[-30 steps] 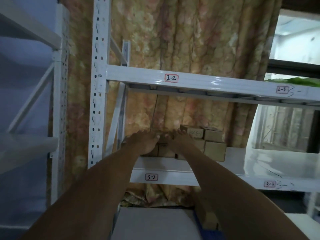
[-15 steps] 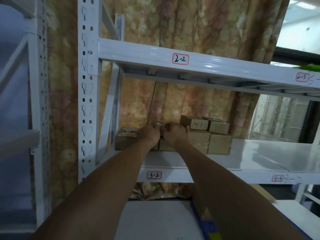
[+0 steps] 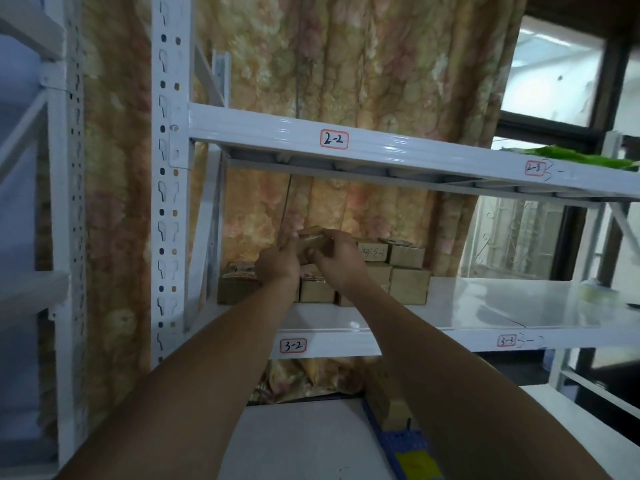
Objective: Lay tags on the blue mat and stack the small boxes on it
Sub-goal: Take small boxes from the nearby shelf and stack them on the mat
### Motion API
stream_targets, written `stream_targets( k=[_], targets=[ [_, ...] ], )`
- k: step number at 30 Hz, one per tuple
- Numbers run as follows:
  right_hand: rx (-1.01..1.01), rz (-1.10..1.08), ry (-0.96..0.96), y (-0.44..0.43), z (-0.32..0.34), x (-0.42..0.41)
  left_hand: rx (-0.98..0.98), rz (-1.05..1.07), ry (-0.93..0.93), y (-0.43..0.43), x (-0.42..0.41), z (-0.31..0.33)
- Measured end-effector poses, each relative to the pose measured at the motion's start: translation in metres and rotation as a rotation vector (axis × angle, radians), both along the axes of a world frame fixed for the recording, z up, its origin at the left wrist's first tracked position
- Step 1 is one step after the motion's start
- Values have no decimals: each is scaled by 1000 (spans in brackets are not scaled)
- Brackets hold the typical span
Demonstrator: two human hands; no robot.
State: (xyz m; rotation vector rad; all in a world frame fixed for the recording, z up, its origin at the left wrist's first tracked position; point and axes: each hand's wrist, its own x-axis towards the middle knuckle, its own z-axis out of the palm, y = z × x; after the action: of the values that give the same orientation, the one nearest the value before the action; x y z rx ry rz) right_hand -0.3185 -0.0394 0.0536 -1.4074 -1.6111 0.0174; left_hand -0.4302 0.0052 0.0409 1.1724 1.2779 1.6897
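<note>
Several small brown cardboard boxes [image 3: 408, 284] stand stacked on the white shelf marked 3-2 [image 3: 485, 306]. My left hand [image 3: 277, 266] and my right hand [image 3: 341, 259] both grip one small brown box [image 3: 313, 241], lifted a little above the pile. At the bottom, between my forearms, lies the blue mat [image 3: 398, 445] with a yellow tag [image 3: 419, 460] on it and small boxes [image 3: 384, 396] stacked at its far end, partly hidden by my right forearm.
The upper shelf beam marked 2-2 [image 3: 381, 147] hangs close above the boxes. A perforated white upright [image 3: 169, 168] stands to the left. A patterned curtain [image 3: 346, 64] hangs behind. A white table surface [image 3: 304, 441] lies below the shelf.
Both hands have closed on one box from the pile and raised it off the stack. The view has shifted slightly.
</note>
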Motion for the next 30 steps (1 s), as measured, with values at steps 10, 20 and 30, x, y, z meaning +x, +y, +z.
stream_targets(
  k=[10,20,30],
  targets=[
    [116,-199,301,-64,15,47,73,-241,-187,-17,56,7],
    [79,-698,607,-175,-20,178,-9,-704,22,-132,181,-9],
    [-8,-1100,481,-329,-76,302,-75,-912,193,-248,353,-75]
  ],
)
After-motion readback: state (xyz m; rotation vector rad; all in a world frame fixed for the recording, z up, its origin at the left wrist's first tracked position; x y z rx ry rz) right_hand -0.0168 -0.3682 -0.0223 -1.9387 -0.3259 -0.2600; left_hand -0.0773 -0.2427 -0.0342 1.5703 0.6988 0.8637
